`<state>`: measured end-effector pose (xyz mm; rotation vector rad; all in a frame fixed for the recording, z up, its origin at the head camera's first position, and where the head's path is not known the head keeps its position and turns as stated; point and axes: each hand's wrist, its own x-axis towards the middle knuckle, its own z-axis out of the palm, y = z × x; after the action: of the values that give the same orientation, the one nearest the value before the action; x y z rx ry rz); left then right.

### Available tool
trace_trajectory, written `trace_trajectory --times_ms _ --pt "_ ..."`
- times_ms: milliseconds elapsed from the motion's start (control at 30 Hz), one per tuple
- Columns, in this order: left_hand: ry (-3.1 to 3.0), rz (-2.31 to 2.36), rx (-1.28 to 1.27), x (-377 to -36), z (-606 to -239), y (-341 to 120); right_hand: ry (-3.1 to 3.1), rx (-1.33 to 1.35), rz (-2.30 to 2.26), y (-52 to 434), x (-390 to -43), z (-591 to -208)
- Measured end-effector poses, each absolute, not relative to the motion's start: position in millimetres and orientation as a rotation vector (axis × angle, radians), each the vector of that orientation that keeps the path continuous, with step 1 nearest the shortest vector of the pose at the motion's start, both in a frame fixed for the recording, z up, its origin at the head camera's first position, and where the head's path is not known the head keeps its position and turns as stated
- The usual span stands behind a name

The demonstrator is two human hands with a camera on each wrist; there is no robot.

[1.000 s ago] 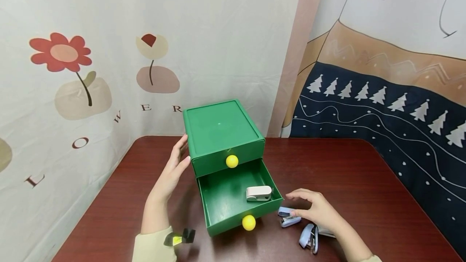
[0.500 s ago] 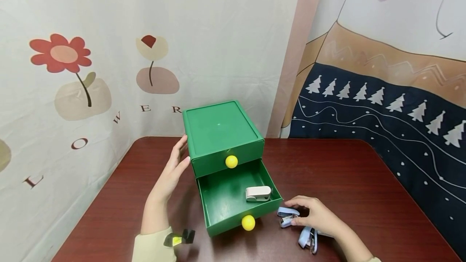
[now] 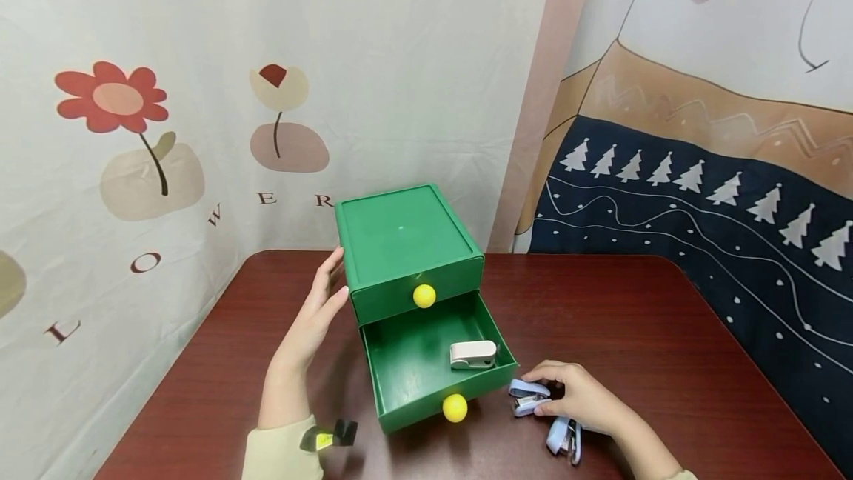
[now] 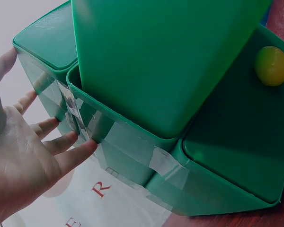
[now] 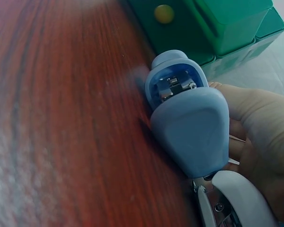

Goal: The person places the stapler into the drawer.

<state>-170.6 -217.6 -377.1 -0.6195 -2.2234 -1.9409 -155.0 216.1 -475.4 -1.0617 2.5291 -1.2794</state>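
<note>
A person's right hand (image 3: 581,397) closes its fingers on a pale blue stapler (image 3: 529,397) lying on the dark red tabletop (image 3: 633,332), just right of the near corner of the open lower drawer (image 3: 408,372) of a green chest (image 3: 406,243); the right wrist view shows the stapler (image 5: 189,118) pinched at its sides, though the exact finger contact is partly hidden. The left hand (image 3: 318,310), fingers straight and released, rests flat against the chest's left wall, as the left wrist view confirms with fingertips (image 4: 80,149) on the green plastic. To do this pickup well, the grip would best sit at the stapler's middle so it lifts level and clears the drawer's near wall, with the left hand bracing the chest so the drawer does not slide. By count: three staplers, namely the held one, a second blue stapler (image 3: 565,438) on the tabletop near the right wrist, and a white stapler (image 3: 473,354) inside the drawer at its right side; two drawers, the upper shut, the lower pulled out; two yellow knobs (image 3: 424,295); two hands.
</note>
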Motion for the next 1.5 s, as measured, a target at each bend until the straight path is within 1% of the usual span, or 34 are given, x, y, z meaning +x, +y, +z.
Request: trace_trajectory --times_ms 367,733,933,1233,1500 --pt "-2.218 -1.948 -0.620 -171 -378 -217 2.605 -1.045 -1.369 222 -152 -471" --pt "-2.226 -1.944 -0.609 -170 -377 -217 2.770 -0.914 -1.363 224 -144 -450" --pt "-2.233 -1.938 -0.610 -170 -376 -218 2.908 -0.958 -1.387 219 -143 -435" --pt "-2.238 -1.935 -0.608 -170 -376 -218 2.983 -1.012 -1.513 195 -131 -385" --pt "-2.232 -1.938 -0.612 -169 -376 -218 2.896 -1.156 -1.645 179 -133 -369"
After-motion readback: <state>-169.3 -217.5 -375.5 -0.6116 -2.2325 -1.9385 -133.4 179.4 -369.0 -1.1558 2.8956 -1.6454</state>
